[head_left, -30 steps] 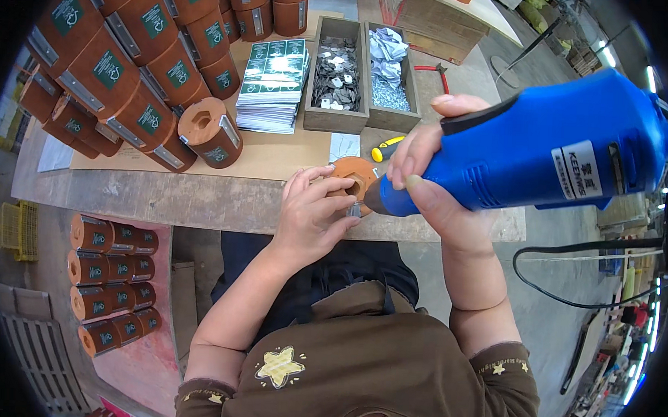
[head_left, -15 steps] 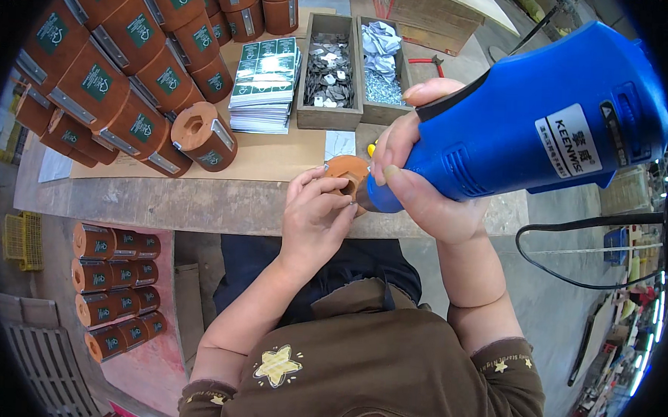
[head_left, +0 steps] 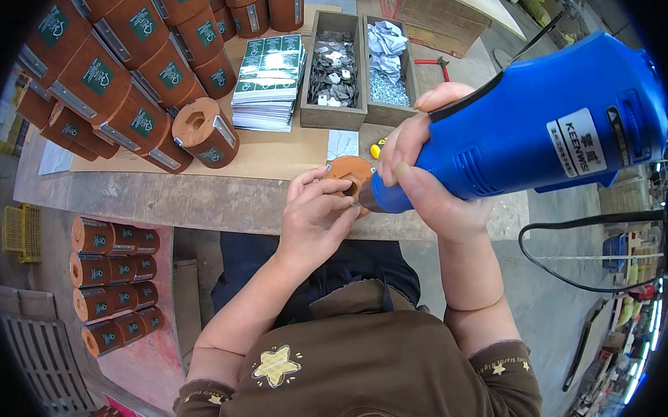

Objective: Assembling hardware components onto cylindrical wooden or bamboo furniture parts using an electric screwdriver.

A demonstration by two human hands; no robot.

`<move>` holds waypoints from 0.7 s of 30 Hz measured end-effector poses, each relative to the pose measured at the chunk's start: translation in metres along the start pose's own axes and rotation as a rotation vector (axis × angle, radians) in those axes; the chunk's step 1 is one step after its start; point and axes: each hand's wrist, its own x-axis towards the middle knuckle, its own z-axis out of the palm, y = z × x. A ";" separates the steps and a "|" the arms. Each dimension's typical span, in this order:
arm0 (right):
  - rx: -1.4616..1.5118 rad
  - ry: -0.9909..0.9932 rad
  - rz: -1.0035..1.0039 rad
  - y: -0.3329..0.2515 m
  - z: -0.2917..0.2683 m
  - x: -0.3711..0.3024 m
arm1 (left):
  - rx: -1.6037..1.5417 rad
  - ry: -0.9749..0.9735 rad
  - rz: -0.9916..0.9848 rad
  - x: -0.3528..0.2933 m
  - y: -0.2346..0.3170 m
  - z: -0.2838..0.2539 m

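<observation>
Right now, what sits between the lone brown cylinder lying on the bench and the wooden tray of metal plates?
In the head view, a stack of green printed cards lies between the brown cylinder and the wooden tray.

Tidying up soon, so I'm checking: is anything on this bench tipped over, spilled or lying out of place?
Mostly orderly. One brown cylinder lies tipped apart from the stacked rows, open end up. Red-handled pliers lie loose beside the wooden tray. Nothing looks spilled or damaged.

Left hand [head_left: 315, 219] curled, fingers pinching; right hand [head_left: 424, 186] clenched in firm grip.
</observation>
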 end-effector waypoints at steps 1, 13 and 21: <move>-0.002 -0.003 -0.002 0.001 -0.001 -0.001 | 0.005 -0.019 0.013 0.001 -0.001 0.000; -0.017 -0.009 0.173 -0.005 0.010 0.002 | -0.041 -0.032 -0.020 -0.001 0.002 -0.005; 0.036 -0.003 0.153 0.000 0.011 -0.001 | -0.053 0.001 -0.017 -0.001 0.002 -0.005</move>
